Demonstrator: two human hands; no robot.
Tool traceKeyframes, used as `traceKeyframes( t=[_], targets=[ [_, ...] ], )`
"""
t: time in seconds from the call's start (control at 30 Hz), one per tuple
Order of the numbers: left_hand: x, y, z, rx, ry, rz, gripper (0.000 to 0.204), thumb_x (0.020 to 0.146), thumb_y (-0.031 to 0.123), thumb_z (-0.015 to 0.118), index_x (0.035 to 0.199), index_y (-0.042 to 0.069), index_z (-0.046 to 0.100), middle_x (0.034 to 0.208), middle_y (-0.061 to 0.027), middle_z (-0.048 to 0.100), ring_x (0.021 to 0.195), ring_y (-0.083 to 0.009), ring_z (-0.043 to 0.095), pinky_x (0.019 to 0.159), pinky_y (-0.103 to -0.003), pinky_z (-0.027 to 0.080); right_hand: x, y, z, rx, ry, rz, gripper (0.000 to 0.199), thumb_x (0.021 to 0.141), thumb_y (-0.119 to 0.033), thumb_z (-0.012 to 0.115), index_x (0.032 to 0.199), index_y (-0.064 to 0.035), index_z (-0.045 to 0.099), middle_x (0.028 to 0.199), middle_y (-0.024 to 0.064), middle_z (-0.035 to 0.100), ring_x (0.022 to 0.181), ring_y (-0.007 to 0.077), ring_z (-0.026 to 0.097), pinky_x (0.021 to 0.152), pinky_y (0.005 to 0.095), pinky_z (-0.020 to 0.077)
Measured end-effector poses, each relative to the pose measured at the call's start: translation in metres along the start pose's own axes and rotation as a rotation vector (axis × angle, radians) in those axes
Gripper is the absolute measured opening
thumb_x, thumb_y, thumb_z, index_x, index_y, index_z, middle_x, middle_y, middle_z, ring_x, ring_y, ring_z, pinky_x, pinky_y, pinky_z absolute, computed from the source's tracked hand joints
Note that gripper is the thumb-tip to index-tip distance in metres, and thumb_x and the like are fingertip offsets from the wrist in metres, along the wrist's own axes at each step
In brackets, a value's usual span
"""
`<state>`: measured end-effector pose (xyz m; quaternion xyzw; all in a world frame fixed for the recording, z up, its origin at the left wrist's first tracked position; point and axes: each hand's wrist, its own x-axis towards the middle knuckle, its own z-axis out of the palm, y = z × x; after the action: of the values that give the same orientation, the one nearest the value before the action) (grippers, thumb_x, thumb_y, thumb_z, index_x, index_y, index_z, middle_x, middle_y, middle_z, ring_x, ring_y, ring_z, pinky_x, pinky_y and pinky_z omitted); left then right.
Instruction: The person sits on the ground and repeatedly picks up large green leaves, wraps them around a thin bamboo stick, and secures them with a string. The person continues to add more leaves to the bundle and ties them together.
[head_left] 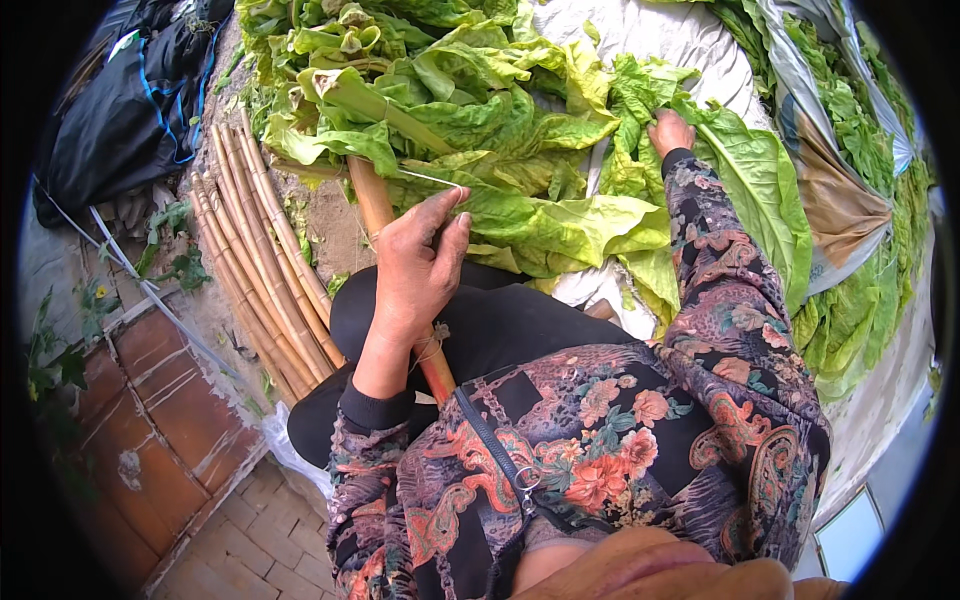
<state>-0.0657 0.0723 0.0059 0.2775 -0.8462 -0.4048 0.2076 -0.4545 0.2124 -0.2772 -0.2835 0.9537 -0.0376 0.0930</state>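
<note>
A white string (432, 178) runs taut from the leaves to my left hand (425, 255), pinched between thumb and forefinger. Beside that hand, a bamboo pole (371, 198) slants from my lap to the leaf heap, with thread wound on it. Big yellow-green tobacco leaves (520, 130) are bunched over its far end, their thick stalk ends facing several ways. Farther off to the right, my right hand (671, 133) is closed at the edge of a large leaf (755, 180); its fingertips are partly hidden among the leaves.
Several bamboo poles (262, 260) lie bundled on the ground at left. Behind them is a black tarp (125, 105) with blue cord. A pale sheet (650, 45) lies under the leaves. More leaves (860, 330) and a grey-brown plastic sheet (835, 185) are at right. Rusty metal panels (165, 410) stand lower left.
</note>
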Motion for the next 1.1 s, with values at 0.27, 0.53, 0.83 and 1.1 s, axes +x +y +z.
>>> traceKeyframes(
  t=[0.27,0.53,0.83,1.1],
  targets=[
    [0.002,0.002,-0.002,-0.005,0.007,0.016,0.024,0.084,0.006,0.06,0.107,-0.001,0.062,0.079,-0.0135,0.063,0.062,-0.0184,0.058,0.061,-0.028,0.047,0.005,0.093,-0.009,-0.283,0.017,0.143,0.028,0.083,-0.014,0.053,0.109,-0.0093,0.062,0.109,0.0137,0.063,0.103,0.0298,0.059,0.087,0.0448,0.0457],
    [0.0,0.01,-0.004,0.005,-0.008,-0.056,0.024,0.084,0.005,0.06,0.107,-0.002,0.062,0.081,-0.0139,0.063,0.065,-0.0195,0.06,0.062,-0.028,0.047,0.027,0.048,-0.08,0.314,0.153,0.183,0.049,0.077,-0.046,0.061,0.1,-0.0029,0.066,0.086,0.0214,0.066,0.081,0.0354,0.064,0.075,0.0439,0.0491],
    [0.005,0.006,0.0,0.022,0.003,0.002,0.024,0.083,0.005,0.061,0.105,-0.003,0.063,0.081,-0.0146,0.064,0.064,-0.0193,0.06,0.06,-0.028,0.047,0.019,-0.007,0.012,0.184,0.111,0.163,0.045,0.072,-0.033,0.065,0.112,-0.0121,0.059,0.114,0.0131,0.058,0.106,0.0318,0.055,0.09,0.0456,0.0397],
    [0.014,-0.001,-0.001,-0.026,-0.076,-0.088,0.046,0.077,0.021,0.071,0.113,-0.004,0.059,0.067,-0.0082,0.058,0.056,-0.0141,0.054,0.056,-0.028,0.045,-0.053,0.044,-0.076,1.194,0.146,-0.234,0.035,0.083,-0.007,0.058,0.117,0.0,0.052,0.102,0.0058,0.062,0.09,0.0139,0.056,0.08,0.0268,0.0443]
  ],
)
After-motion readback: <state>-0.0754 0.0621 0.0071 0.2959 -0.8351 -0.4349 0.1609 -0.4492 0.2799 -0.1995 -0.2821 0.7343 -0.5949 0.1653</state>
